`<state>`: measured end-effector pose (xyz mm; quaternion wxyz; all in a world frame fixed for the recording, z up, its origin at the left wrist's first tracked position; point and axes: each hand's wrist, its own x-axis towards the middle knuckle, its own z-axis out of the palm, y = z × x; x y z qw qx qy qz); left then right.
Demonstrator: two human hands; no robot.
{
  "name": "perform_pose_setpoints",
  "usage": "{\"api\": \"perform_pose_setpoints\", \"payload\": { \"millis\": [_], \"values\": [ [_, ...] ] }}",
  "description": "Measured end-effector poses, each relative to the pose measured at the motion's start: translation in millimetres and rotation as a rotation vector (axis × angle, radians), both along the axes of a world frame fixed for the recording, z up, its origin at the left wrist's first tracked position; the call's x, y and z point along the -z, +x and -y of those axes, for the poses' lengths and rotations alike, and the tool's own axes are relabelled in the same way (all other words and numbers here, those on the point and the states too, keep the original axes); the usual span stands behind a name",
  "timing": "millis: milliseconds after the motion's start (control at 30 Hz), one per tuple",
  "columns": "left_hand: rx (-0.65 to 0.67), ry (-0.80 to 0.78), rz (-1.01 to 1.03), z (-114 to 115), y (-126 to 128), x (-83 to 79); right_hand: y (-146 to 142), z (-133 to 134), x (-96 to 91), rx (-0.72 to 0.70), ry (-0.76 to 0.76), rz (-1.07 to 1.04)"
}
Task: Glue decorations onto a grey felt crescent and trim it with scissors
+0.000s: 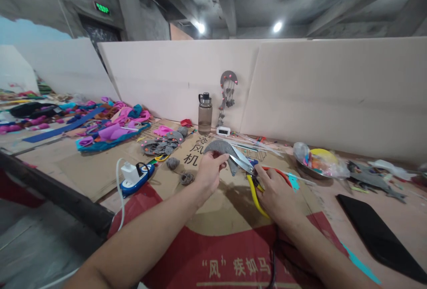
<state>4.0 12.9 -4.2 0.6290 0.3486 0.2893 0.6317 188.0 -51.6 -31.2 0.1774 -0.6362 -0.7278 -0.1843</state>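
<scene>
My left hand [209,171] pinches a curved piece of grey felt [220,148] above the cardboard-covered table [100,171]. My right hand [275,193] grips yellow-handled scissors [251,177], whose silver blades are parted and meet the felt's right edge. Both hands hover over the middle of the cardboard, just beyond a red printed sheet [233,258].
A water bottle [204,113] and a small white clock [223,131] stand by the white partition. Grey felt scraps [160,146] and coloured felt [113,131] lie left. A white charger on a blue power strip [135,177] sits near left; a bowl of bits [318,163] and a black sheet [376,235] lie right.
</scene>
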Motion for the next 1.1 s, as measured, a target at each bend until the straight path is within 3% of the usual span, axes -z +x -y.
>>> {"api": "perform_pose_setpoints", "payload": {
  "millis": [433, 733, 933, 1100],
  "values": [
    [-0.059, 0.005, -0.082, -2, 0, 1.4, -5, 8, -9.6, 0.057, -0.013, 0.094],
    [-0.08, -0.021, -0.023, -4, -2, 5.1, -14, 10, -9.9, 0.08, -0.013, 0.138],
    [-0.058, -0.045, -0.027, -9, -1, 9.7, -13, 7, -4.6, 0.117, -0.147, 0.092],
    [-0.061, -0.073, -0.049, -13, -2, 8.7, -6, 2, -1.1, 0.06, -0.125, -0.037]
  ]
}}
